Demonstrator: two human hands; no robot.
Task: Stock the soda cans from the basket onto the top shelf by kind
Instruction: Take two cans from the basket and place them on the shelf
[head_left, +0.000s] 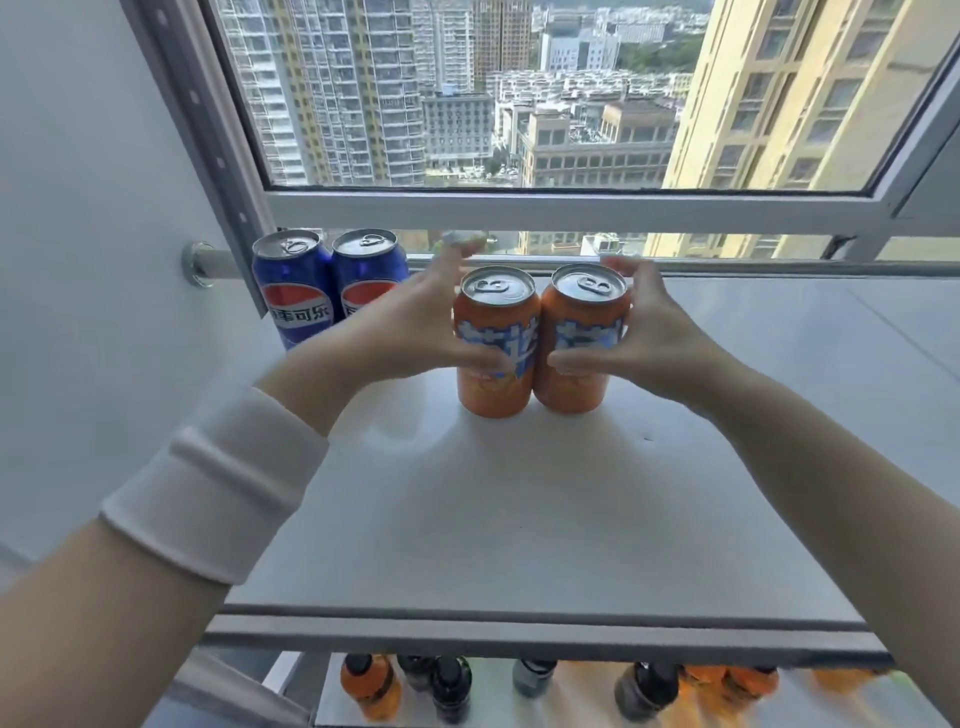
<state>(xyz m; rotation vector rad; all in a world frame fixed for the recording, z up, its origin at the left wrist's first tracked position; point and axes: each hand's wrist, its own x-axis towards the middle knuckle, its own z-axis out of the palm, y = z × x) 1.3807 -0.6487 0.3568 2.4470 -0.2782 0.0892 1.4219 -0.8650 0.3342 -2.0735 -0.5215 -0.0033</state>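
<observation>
Head view: each grip wraps its own orange can. The left grip (415, 322) holds the left can (496, 384) and the right grip (657, 338) holds the right can (574, 384), thumbs in front, fingers behind. Both cans stand upright and touching between the grips, on the top shelf (519, 509). Two Pepsi cans (296, 291) stand just past the left grip's outer side, so we judge the kinds are grouped. The Pepsi label shows 可乐. The orange cans' blue-white script is partly covered.
</observation>
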